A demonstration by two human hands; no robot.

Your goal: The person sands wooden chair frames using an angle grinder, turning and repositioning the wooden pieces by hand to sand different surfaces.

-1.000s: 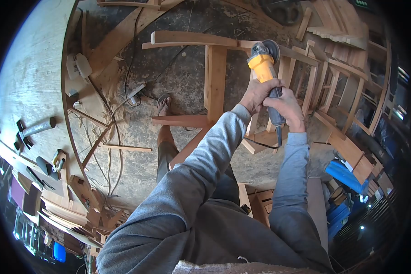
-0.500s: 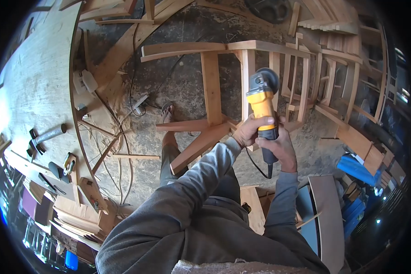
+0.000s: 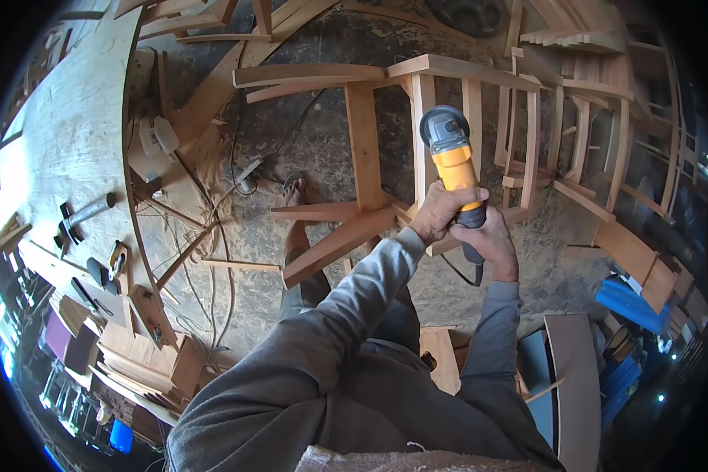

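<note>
A yellow and black angle grinder (image 3: 455,167) is held in both hands, its grey head and round disc pointing away from me. My left hand (image 3: 445,211) wraps round the yellow body near its rear. Lower on the black handle, my right hand (image 3: 492,242) is closed, and the power cord trails down from the handle's end. Beneath and beyond the tool stands a wooden chair frame (image 3: 362,149) with curved legs or arms and straight rails. The grinder's head overlaps one pale upright of it; whether they touch I cannot tell.
At left a workbench (image 3: 71,157) carries a hammer (image 3: 86,219) and pliers (image 3: 116,259). Cords and wood strips lie on the floor near a power strip (image 3: 246,175). More chair frames (image 3: 578,141) stand at right, with a blue bundle (image 3: 629,305) below them.
The grinder's head has swung left and turned so its disc shows at the far-left side. My left hand has shifted onto the top of the body.
</note>
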